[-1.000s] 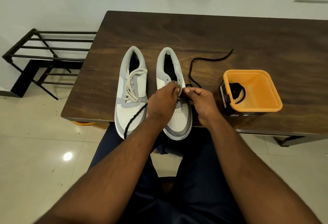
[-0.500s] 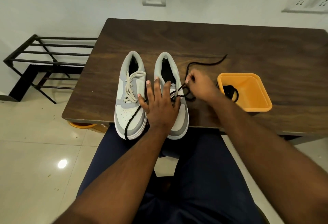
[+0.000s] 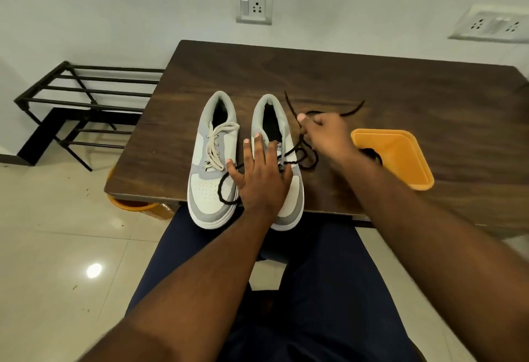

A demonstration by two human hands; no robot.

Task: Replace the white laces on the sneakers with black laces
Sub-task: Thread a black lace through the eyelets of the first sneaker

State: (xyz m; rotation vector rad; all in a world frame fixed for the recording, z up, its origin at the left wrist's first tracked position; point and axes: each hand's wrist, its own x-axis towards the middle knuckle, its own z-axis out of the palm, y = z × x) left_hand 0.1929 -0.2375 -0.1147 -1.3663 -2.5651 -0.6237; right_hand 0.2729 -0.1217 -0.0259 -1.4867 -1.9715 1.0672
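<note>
1. Head view: we have both sneakers side by side at the near edge of the desk (image 3: 372,81), toes toward us. The left sneaker (image 3: 213,161) carries its white lace (image 3: 215,144); the right sneaker (image 3: 279,144) has none, and a black lace (image 3: 303,155) runs through its lower eyelets.
2. Our left hand (image 3: 262,178) lies flat, fingers straight and spread, pressing down on the right sneaker's toe and tongue. We should keep that pressure so the shoe does not slide off the edge when we pull.
3. Our right hand (image 3: 326,132) pinches the black lace just right of the shoe's collar; motion blur hides exactly which fingers hold it. We judge this to be the draw-through of one end.
4. Pull away from the eyelet in a straight line, steadily, until the loose loop beside the shoe is gone.
5. One tail of the black lace trails over the left sneaker's toe; we should even both ends before the next crossing.
6. The orange tub (image 3: 400,158) to the right holds something dark, probably the second lace. Keep the pull clear of it.
</note>
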